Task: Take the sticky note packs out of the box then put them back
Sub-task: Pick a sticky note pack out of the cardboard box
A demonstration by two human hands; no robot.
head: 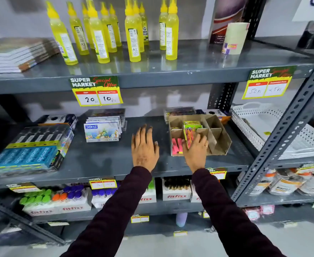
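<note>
A brown cardboard box point(219, 138) with dividers lies on the middle shelf, right of centre. Pink sticky note packs point(176, 146) fill its front left compartment, and a green-labelled pack point(192, 124) stands in a compartment behind. My right hand point(195, 152) reaches into the box and its fingers close on a pink and yellow sticky note pack point(188, 135) in the middle compartment. My left hand point(145, 147) rests flat on the bare shelf to the left of the box, fingers spread, holding nothing.
DOMS colour boxes point(102, 131) and blue packs point(26, 156) lie on the left of the same grey shelf point(115, 158). A white basket point(275, 130) stands beyond the slotted upright on the right. Yellow glue bottles point(133, 32) stand on the shelf above.
</note>
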